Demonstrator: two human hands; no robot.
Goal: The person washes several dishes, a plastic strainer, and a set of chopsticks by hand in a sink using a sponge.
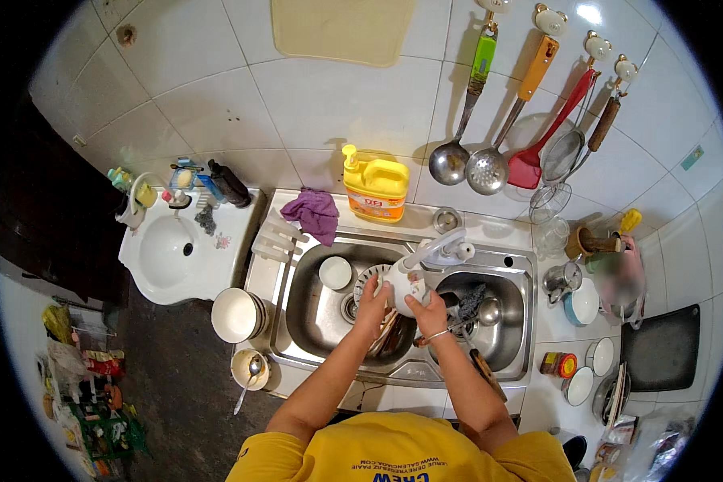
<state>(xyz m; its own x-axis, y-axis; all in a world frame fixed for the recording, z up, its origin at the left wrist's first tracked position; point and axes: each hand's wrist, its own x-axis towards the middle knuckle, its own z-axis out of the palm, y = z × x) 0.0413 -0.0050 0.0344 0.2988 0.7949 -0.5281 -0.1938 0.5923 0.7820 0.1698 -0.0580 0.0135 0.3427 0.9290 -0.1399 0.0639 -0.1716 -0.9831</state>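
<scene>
Over the divider of a stainless steel double sink, my left hand and my right hand hold a white bowl with a small floral print from both sides, beneath the faucet's spout. Behind my left hand a patterned plate shows in the left basin. A small white bowl sits near that basin's back left. Chopsticks lie partly hidden under my hands. The right basin holds a metal ladle and a dark scouring pad.
Stacked white bowls and a bowl with a spoon stand at the sink's left edge. Behind are a purple cloth and a yellow detergent jug. Ladles hang on the wall. Bowls and a jar stand right.
</scene>
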